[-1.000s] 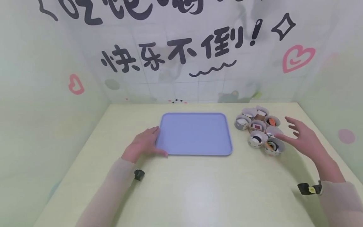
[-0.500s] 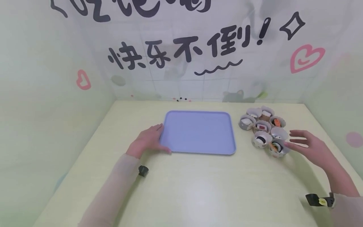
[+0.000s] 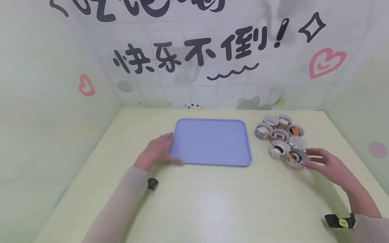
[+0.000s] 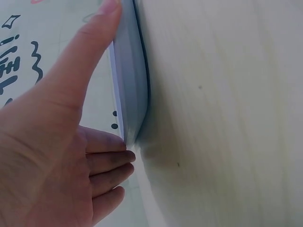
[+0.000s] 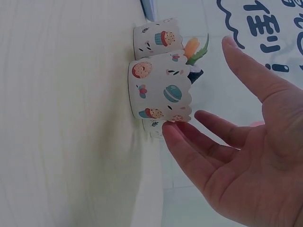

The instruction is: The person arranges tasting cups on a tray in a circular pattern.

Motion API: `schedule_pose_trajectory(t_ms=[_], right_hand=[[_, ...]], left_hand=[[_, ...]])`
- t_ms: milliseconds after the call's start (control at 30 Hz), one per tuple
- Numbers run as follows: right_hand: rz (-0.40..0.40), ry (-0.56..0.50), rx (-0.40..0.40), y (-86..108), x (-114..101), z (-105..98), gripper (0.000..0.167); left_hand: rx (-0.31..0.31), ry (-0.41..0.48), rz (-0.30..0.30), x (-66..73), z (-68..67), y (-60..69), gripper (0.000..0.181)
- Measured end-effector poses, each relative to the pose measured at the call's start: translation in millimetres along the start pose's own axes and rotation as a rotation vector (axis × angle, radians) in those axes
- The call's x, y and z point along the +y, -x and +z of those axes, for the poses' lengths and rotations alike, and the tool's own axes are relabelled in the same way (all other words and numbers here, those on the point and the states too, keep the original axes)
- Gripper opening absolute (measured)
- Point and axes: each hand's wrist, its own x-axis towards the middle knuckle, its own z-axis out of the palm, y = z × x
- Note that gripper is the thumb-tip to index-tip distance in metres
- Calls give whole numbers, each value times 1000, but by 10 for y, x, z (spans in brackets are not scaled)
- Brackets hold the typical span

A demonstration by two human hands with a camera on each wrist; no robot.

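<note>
My left hand (image 3: 156, 151) rests at the left end of a blue rectangular tray (image 3: 211, 143), fingers along its side and thumb by the front corner. In the left wrist view, the thumb lies over the rim of the tray (image 4: 130, 80). At the right, my right hand (image 3: 328, 165) is spread beside the nearest paper cup (image 3: 294, 164), which contains a sushi-like piece with orange and green. Seen from the right wrist, the printed paper cup (image 5: 158, 90) stands upright; fingertips are at its side, the thumb apart from it. Whether they touch cannot be told.
Several other paper cups with small food-like pieces, among them a cup (image 3: 276, 154) and a cup (image 3: 263, 131), cluster right of the tray on the pale table (image 3: 212, 199). Walls (image 3: 182, 91) with lettering and hearts enclose the table at the back and sides.
My right hand has come down and forward from above the cups' right side to beside the nearest cup. My left hand stays at the tray; the head view has shifted slightly.
</note>
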Motion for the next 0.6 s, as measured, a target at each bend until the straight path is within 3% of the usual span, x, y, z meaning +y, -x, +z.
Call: schedule_pose_trajectory(t_ms=[233,600], right_hand=[[11,37,-60,-28,15,48,73],[36,35,-65,-98,-9,62,73]], left_hand=[[-13,34,-8,-17,49,0,138],[11,44,2,-12,23,24,138]])
